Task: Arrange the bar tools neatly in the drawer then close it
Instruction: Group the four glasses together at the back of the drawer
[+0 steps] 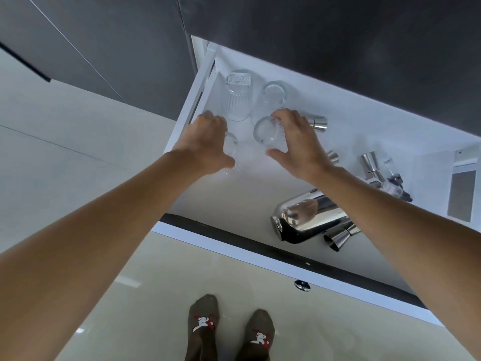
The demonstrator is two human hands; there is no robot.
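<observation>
Clearly the task is only partly done. The drawer (260, 194) stands wide open, and both hands work at its far left corner. Two glasses, a ribbed one (238, 96) and a plain one (273, 96), stand upside down side by side in that corner, so a row seems begun. Just nearer than the plain one, the right hand (296, 144) curls around a third glass (265, 132), fingers behind it and thumb in front; whether the fingers press on it or only surround it, I cannot tell. Near the left wall, the left hand (205, 142) covers a fourth glass (230, 149), which looks held under the palm, though the contact is hidden.

The metal tools look not yet sorted. The shaker (307, 220) lies on its side near the front wall, with a jigger (337, 238) touching it. Another jigger (372, 164) and some small pieces lie toward the right wall, partly hidden by the right arm. One more metal piece (318, 123) lies just behind the right hand.

I judge that the glasses must be finished, then the metal tools lined up, and the drawer closed last.
</observation>
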